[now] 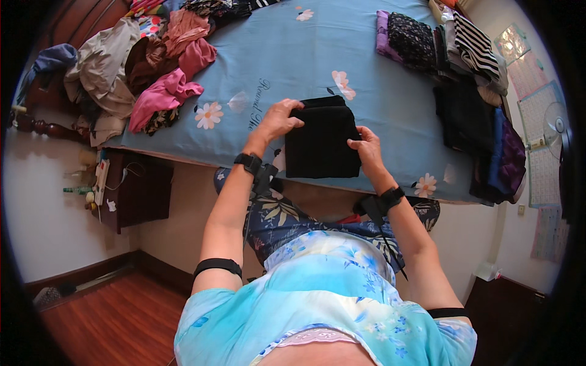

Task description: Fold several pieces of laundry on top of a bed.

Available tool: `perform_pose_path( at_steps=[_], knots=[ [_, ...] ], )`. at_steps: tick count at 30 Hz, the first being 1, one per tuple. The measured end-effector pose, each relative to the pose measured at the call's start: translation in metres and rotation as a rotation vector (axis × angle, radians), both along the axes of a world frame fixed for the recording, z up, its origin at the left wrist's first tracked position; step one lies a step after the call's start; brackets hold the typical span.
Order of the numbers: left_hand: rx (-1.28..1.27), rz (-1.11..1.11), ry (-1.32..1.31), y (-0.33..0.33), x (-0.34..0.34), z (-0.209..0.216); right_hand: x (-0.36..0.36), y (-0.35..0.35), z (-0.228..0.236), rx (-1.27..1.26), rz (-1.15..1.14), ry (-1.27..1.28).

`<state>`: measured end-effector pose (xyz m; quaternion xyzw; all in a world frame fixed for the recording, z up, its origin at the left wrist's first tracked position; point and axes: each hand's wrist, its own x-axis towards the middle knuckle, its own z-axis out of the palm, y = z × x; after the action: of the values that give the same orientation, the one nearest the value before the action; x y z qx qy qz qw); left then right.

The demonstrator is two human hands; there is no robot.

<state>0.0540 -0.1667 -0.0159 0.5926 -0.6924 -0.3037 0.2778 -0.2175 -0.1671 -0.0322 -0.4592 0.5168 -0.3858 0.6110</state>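
Observation:
A black folded garment (322, 143) lies at the near edge of the bed, squared into a compact bundle with a narrower fold along its far side. My left hand (282, 120) grips its far left corner, thumb and fingers closed on the cloth. At its right side my right hand (367, 150) pinches the edge, thumb on top and fingers beside it. Which kind of garment it is cannot be made out. Both wrists wear black straps with small devices.
Loose crumpled clothes, among them a pink one (163, 97), heap at the far left of the blue flowered bedsheet (244, 55). Folded stacks stand at the right, with a striped garment (475, 46) and dark garments (467, 116). A dark nightstand (143, 192) stands left below the bed.

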Motion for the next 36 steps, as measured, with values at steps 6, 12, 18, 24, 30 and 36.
perform_pose_path(
  at_steps=[6,12,18,24,30,36],
  knots=[
    [0.160,0.252,0.166,-0.009,0.018,-0.001,0.015,-0.031,-0.011,-0.221,0.017,0.345],
    [-0.157,0.490,-0.233,-0.003,-0.002,-0.009,0.031,-0.043,-0.029,-0.248,0.018,0.808],
    [-0.356,0.066,-0.415,0.031,-0.057,-0.009,0.017,-0.023,0.002,-0.323,0.014,1.047],
    [0.007,0.058,-0.385,0.008,-0.052,-0.011,0.013,-0.038,0.007,-0.066,0.183,0.874],
    [-0.328,0.404,-0.071,0.022,-0.021,-0.031,0.004,-0.041,0.007,0.137,0.308,0.445],
    [-0.076,0.683,0.121,0.050,0.044,-0.079,-0.002,-0.042,0.005,0.369,0.178,-0.229]
  ],
)
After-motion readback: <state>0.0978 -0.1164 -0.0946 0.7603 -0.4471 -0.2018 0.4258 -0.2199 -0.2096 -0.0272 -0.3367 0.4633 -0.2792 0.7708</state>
